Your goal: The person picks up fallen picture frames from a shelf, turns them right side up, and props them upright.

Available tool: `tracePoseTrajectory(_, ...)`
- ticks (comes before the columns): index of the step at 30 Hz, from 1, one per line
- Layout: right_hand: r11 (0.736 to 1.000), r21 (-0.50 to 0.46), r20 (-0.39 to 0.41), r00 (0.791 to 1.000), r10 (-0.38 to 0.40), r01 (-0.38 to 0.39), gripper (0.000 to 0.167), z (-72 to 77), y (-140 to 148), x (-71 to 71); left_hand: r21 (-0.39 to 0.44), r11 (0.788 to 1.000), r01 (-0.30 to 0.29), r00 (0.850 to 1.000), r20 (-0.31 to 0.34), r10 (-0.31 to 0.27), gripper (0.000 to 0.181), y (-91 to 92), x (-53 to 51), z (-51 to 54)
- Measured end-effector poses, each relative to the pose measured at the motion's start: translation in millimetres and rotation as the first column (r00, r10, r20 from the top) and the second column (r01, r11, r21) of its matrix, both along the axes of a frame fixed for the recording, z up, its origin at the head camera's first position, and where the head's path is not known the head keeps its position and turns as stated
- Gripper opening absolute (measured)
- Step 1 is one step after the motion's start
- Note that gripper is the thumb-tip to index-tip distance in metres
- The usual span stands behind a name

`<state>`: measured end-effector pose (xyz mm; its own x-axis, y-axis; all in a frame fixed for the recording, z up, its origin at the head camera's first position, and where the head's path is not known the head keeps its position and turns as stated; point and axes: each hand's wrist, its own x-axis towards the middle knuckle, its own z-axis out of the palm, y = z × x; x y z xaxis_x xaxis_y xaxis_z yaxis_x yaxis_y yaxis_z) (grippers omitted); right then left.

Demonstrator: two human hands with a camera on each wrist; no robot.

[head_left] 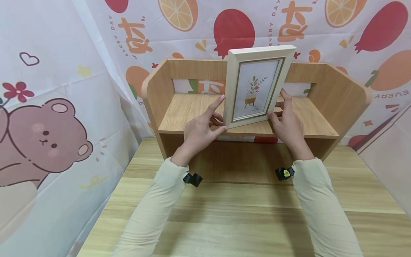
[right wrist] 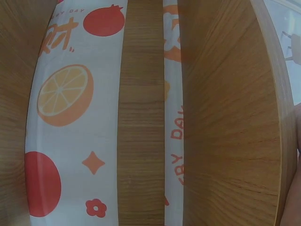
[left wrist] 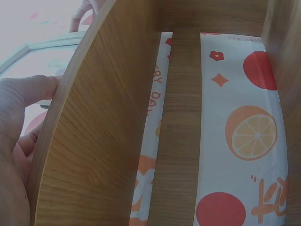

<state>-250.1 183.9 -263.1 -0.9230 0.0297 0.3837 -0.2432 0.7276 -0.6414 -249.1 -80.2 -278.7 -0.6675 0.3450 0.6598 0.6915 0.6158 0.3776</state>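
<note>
One cream-coloured picture frame [head_left: 257, 85], portrait way up and leaning slightly, held by both hands over the upper board of a wooden desktop bookshelf [head_left: 160, 84], close to its front edge. Can't tell if the bottom edge touches the board.

Left hand [head_left: 203, 129] grips the left side, thumb at the lower corner, index finger up along the edge. Right hand [head_left: 288, 123] grips the lower right side, thumb in front. Framed print [head_left: 255, 89] shows a plant in a two-tone pot on legs; tiny caption below, too small to read.

Bookshelf stands on a wood-grain desk [head_left: 231, 221]. Backdrop cloth [head_left: 205, 23] behind: orange slices, red fruit, "EVERY DAY", orange character 财 in quote marks. Both wrist views look mostly into the bookshelf, with "DAY" legible on the cloth through the back gap. Bear-print cloth [head_left: 52, 139] at left. Cream sleeves [head_left: 157, 203], black wrist camera [head_left: 193, 179] on each.
</note>
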Motion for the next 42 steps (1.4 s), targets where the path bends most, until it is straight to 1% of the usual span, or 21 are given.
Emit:
tracePoseTrajectory(5,1.000,0.008,-0.002,1.000,-0.017,0.017,0.070,-0.3,-1.2,-0.2,0.007,1.000,0.004,1.000,-0.009,-0.004,0.083,0.3,0.9,-1.1)
tracePoseTrajectory(10,0.999,0.025,-0.019,0.999,-0.046,0.047,0.069,-2.0,-3.2,-1.1,0.007,1.000,-0.005,1.000,-0.027,0.005,0.082,1.3,1.2,-2.8)
tracePoseTrajectory(15,0.998,0.025,-0.019,0.998,-0.057,0.058,0.069,-2.6,-4.2,-1.2,0.013,1.000,-0.008,1.000,-0.020,0.008,0.082,1.8,2.9,-2.4)
tracePoseTrajectory(18,0.999,0.001,0.006,0.999,-0.033,0.033,0.069,-0.6,-3.8,-0.1,0.019,1.000,-0.005,1.000,-0.012,0.006,0.081,1.8,2.9,-2.8)
tracePoseTrajectory(21,0.997,-0.067,0.023,0.999,0.031,-0.029,0.070,4.1,-1.5,2.2,0.024,1.000,-0.005,1.000,-0.008,0.005,0.081,1.9,2.5,-3.1)
tracePoseTrajectory(24,0.989,-0.126,0.033,0.996,0.085,-0.081,0.070,12.3,2.2,5.9,0.026,1.000,-0.004,1.000,-0.010,0.004,0.081,2.4,1.3,-3.4)
tracePoseTrajectory(26,0.989,-0.125,0.024,0.996,0.083,-0.080,0.067,18.0,4.1,7.9,0.025,1.000,-0.004,1.000,-0.011,0.004,0.081,2.5,0.7,-3.6)
tracePoseTrajectory(28,0.993,-0.107,0.001,0.998,0.056,-0.056,0.064,24.9,4.6,10.3,0.023,1.000,-0.005,1.000,-0.010,0.005,0.081,2.4,0.3,-3.8)
tracePoseTrajectory(31,0.995,-0.095,-0.075,0.997,0.002,-0.009,0.059,36.9,3.3,14.9,0.024,1.000,-0.003,1.000,-0.007,0.003,0.081,2.1,0.6,-3.2)
tracePoseTrajectory(35,0.994,-0.105,-0.183,0.983,-0.018,-0.001,0.054,58.7,-2.1,23.6,0.028,1.000,0.002,1.000,-0.011,-0.002,0.081,2.6,0.3,-3.0)
tracePoseTrajectory(39,0.996,-0.082,-0.254,0.967,0.005,-0.026,0.054,80.6,-9.9,31.9,0.031,0.999,0.008,1.000,-0.020,-0.007,0.081,3.1,-0.8,-3.6)
tracePoseTrajectory(42,0.998,-0.044,-0.264,0.964,0.028,-0.041,0.056,92.8,-16.0,36.1,0.033,0.999,0.012,1.000,-0.024,-0.012,0.081,3.3,-1.1,-3.6)
